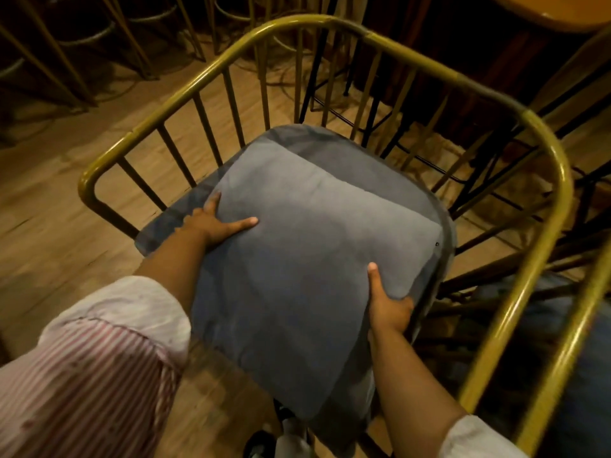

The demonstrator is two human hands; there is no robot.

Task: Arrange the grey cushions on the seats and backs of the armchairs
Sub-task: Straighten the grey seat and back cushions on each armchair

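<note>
Two hands, left hand (211, 223) and right hand (386, 302), gripping one grey cushion (317, 246) over one armchair (330, 24).

Dim warm amber light, deep black shadow toward 12 and 1 o'clock, soft glare on the brass rail (542, 127), motion blur at 4 o'clock, wide-angle bending at edges
</note>
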